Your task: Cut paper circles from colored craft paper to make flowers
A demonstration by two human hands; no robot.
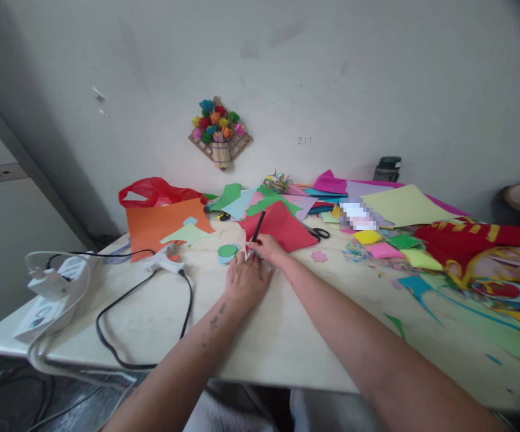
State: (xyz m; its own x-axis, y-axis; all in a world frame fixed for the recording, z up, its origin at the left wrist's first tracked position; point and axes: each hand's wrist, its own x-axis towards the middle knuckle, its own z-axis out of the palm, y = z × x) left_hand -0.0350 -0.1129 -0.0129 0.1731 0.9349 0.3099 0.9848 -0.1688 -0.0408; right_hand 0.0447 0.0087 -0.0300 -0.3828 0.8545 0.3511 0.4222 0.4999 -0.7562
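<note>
My right hand [266, 247] grips a black pen [258, 227], held upright over the near edge of a sheet of red paper [282, 225]. Close beside it, my left hand [246, 281] lies on the table with its fingers reaching forward to the red sheet's near corner. What sits under those fingertips is mostly hidden; a small pale bit shows there. Left of my left hand are round green and light blue paper pieces [228, 252]. A pink flower-shaped cutout [319, 257] lies to the right, and black-handled scissors [320, 233] are partly covered by the red sheet.
A white glue gun [165, 261] with a black cord rests at left, near a power strip [57, 294]. Orange paper [152, 225] and a red plastic bag [156, 191] lie behind. Coloured paper packets [385, 249] and scraps cover the right side. A dark bottle [387, 169] stands by the wall.
</note>
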